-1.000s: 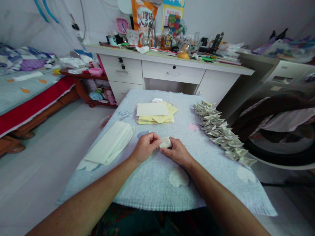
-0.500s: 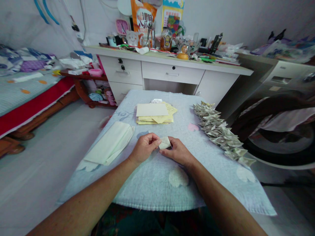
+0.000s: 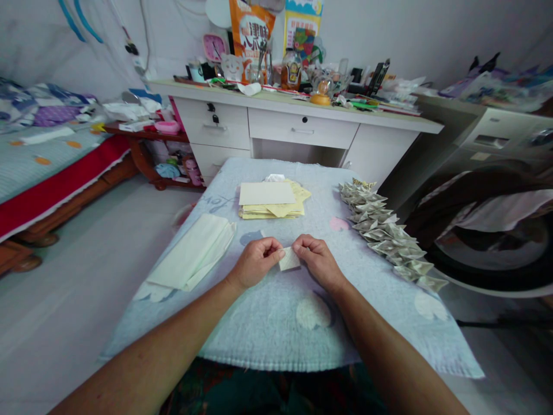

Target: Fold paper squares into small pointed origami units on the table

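Note:
A small folded paper point(image 3: 289, 260) is held up between both hands above the cloth-covered table point(image 3: 259, 340). My left hand point(image 3: 259, 260) pinches its upper left corner between thumb and fingers. At its upper right corner, my right hand point(image 3: 317, 259) grips it the same way. Beyond the hands lies a stack of yellow paper point(image 3: 276, 211) with a pale card point(image 3: 266, 193) on top. To the left rests a folded pale green sheet point(image 3: 190, 253). Several folded pointed paper pieces point(image 3: 380, 227) stand in a row on the right.
Behind the table is a white desk point(image 3: 276, 118) crowded with a jar point(image 3: 291, 69), an orange bag point(image 3: 250, 37) and a pink clock point(image 3: 213, 47). A washing machine point(image 3: 496, 138) stands at the right, a bed point(image 3: 52, 173) at the left.
The small paper has turned and sits slightly lower between the hands. My right hand has moved from its right side up to the upper right corner, its fingers now closer together.

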The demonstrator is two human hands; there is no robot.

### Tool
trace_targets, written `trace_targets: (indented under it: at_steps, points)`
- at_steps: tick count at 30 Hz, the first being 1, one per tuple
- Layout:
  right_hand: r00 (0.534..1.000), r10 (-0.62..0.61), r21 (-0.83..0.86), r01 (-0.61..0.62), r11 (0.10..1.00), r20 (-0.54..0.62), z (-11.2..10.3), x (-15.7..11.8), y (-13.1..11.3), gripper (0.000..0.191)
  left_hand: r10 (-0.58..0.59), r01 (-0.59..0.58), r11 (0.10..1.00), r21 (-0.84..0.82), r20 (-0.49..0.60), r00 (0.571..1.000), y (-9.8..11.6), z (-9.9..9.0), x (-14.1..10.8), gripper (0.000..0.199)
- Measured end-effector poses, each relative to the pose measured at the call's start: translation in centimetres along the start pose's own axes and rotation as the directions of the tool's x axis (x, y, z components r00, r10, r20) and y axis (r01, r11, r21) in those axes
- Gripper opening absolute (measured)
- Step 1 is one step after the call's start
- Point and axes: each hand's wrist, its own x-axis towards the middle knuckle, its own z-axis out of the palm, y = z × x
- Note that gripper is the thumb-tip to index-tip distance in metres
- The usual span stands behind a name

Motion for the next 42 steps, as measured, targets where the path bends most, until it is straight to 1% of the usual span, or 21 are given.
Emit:
trace_targets:
  at_steps: [4, 6, 11, 13, 18, 24, 28, 30, 32, 33, 35, 37, 39, 40, 42]
  points:
    - [1.0, 0.01, -0.004, -0.009, 1.0, 0.018, 0.1, 0.0, -0.1, 0.033, -0.007, 0.005, 0.997, -0.071, -0.019, 1.0, -0.1, 0.0, 0.0, 0.022]
    - [0.999, 0.008, -0.024, -0.007, 1.0, 0.043, 0.4, -0.1, 0.0, 0.031, -0.018, 0.013, 0.992, -0.129, -0.041, 0.999, -0.3, 0.1, 0.1, 0.021]
    - [0.996, -0.035, -0.161, 0.049, 0.986, 0.087, 0.9, 0.0, 0.2, 0.029, -0.057, 0.044, 0.97, -0.24, -0.048, 0.997, -0.5, 0.3, 0.2, 0.02]
    - [0.993, -0.046, -0.186, 0.066, 0.98, 0.107, 0.9, 0.0, 0.2, 0.029, -0.07, 0.055, 0.96, -0.274, -0.046, 0.996, -0.5, 0.2, 0.2, 0.019]
    - [0.992, -0.053, -0.151, 0.07, 0.986, 0.112, 0.7, 0.0, -0.2, 0.027, -0.076, 0.058, 0.937, -0.343, -0.037, 0.996, -0.5, 0.2, 0.2, 0.017]
    - [0.992, -0.021, -0.116, 0.036, 0.993, 0.125, 1.0, 0.0, 0.0, 0.011, -0.131, 0.104, 0.915, -0.391, -0.044, 0.99, -0.2, 0.2, 0.2, 0.018]
    - [0.992, -0.013, -0.098, 0.025, 0.995, 0.124, 1.0, 0.0, 0.6, 0.02, -0.172, 0.128, 0.889, -0.44, -0.061, 0.983, 0.0, 0.1, 0.2, 0.02]
    - [0.995, -0.018, -0.08, 0.026, 0.996, 0.098, 0.9, -0.1, 0.5, 0.025, -0.186, 0.14, 0.877, -0.46, -0.057, 0.981, 0.1, 0.1, 0.2, 0.021]
    - [0.997, -0.047, -0.029, 0.048, 0.998, 0.055, 0.8, -0.1, 0.3, 0.028, -0.19, 0.15, 0.869, -0.472, -0.038, 0.981, 0.1, 0.2, 0.2, 0.022]
    - [0.997, -0.063, 0.003, 0.063, 0.998, 0.036, 0.8, -0.1, 0.2, 0.027, -0.186, 0.152, 0.867, -0.474, -0.024, 0.982, 0.0, 0.2, 0.2, 0.023]
    - [0.997, -0.079, 0.054, 0.078, 0.996, 0.024, 0.7, -0.1, 0.0, 0.02, -0.171, 0.154, 0.872, -0.465, 0.006, 0.985, -0.1, 0.3, 0.3, 0.023]
    - [0.997, -0.073, 0.058, 0.071, 0.996, 0.032, 0.7, -0.2, 0.0, 0.012, -0.143, 0.143, 0.899, -0.415, 0.03, 0.989, -0.3, 0.4, 0.3, 0.021]
    - [0.997, -0.077, 0.003, 0.077, 0.997, 0.02, 0.7, -0.2, 0.0, 0.008, -0.112, 0.11, 0.941, -0.321, 0.013, 0.994, -0.7, 0.4, 0.3, 0.019]
    - [0.995, -0.098, -0.047, 0.097, 0.994, -0.001, 0.7, -0.1, 0.1, 0.006, -0.098, 0.093, 0.958, -0.27, -0.005, 0.995, -0.8, 0.4, 0.2, 0.02]
    - [0.983, -0.18, -0.191, 0.169, 0.967, -0.039, 0.8, -0.1, 0.2, 0.005, -0.07, 0.06, 0.981, -0.186, -0.05, 0.996, -0.8, 0.4, 0.1, 0.027]
